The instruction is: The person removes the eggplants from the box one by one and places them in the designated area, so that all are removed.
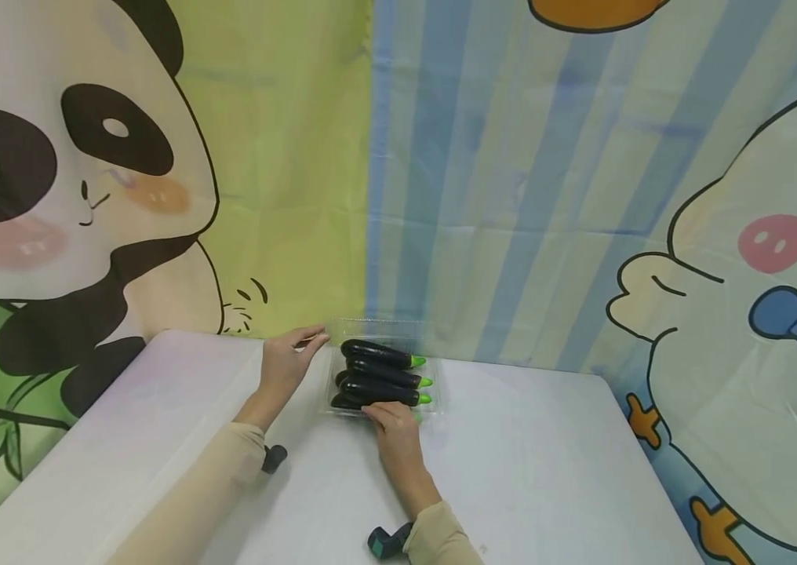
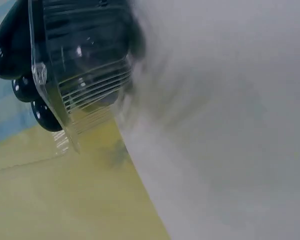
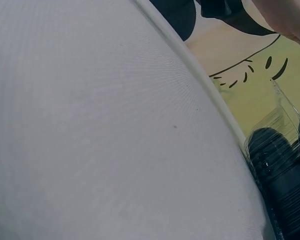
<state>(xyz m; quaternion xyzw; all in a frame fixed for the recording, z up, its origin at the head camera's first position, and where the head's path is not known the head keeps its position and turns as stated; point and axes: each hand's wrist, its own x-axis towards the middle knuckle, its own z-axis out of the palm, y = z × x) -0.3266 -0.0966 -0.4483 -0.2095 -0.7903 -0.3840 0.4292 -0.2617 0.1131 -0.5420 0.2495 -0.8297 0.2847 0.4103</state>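
A clear plastic clamshell container (image 1: pixel 434 404) stands on the table with its lid (image 1: pixel 377 324) raised at the back. Several glossy dark eggplants (image 1: pixel 379 390) with green stem ends lie side by side in it. At the lid's left edge, my left hand (image 1: pixel 284 365) pinches with thumb and forefinger. My right hand (image 1: pixel 398 439) grips the front rim, partly covering the nearest eggplant. The left wrist view shows the container's ribbed end wall (image 2: pixel 92 82) with rounded eggplant ends (image 2: pixel 46 116) above it. Part of the left hand (image 3: pixel 290 22) appears top right in the right wrist view.
The white table (image 1: pixel 533 455) ends close behind the container, against a cartoon curtain (image 1: pixel 483 196) with a panda and a bird. Dark wrist-worn devices (image 1: pixel 389 541) sit by both sleeves, near the tabletop.
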